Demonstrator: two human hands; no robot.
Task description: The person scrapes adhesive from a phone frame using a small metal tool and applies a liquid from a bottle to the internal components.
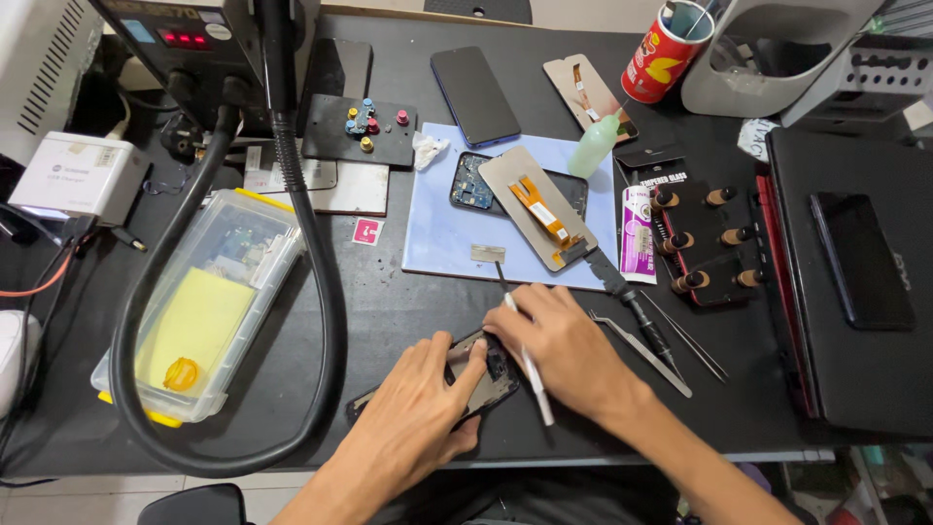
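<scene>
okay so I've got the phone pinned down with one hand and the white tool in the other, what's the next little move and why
Probably work the tip of the white tool a little further along the edge of the opened phone. Your left hand already pins the phone flat on the black table, and your right hand holds the tool right against it, so a short, gentle push looks safest.

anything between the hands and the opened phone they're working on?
Nothing visible. The left hand already rests on the opened phone, and the right hand, holding a white tool, sits right over its upper end.

head cam | 1 view | looks steeply down | near workbench (408,311)
</scene>
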